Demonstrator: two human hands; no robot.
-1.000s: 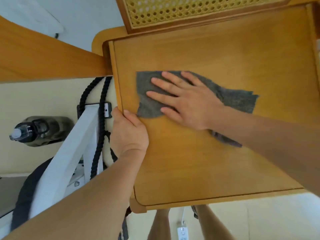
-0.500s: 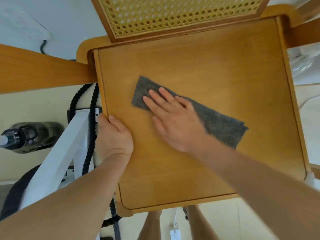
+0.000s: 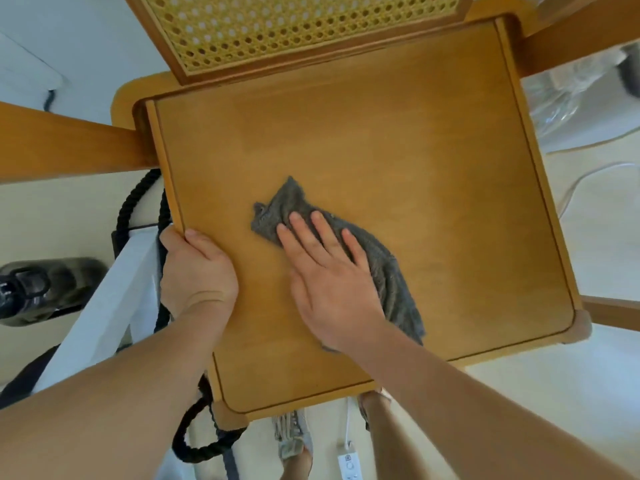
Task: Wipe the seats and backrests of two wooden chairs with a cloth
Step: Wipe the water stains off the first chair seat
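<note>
Cloth (image 3: 388, 271) flat under right hand (image 3: 332, 289) fingers (image 3: 323, 233) on seat (image 3: 381, 133)

Backrest (image 3: 298, 29) cut by top edge; cloth (image 3: 394, 282) partly under right hand (image 3: 329, 289).

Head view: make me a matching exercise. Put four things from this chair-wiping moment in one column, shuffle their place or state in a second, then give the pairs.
1. grey cloth
2. left hand
3. right hand
4. cane backrest

a. grips the left edge of the chair seat
b. lies flat, fingers straight, pressing down
c. bunched on the seat, partly under a hand
d. at the picture's top, beyond the seat

Pairs: 1-c, 2-a, 3-b, 4-d
</note>
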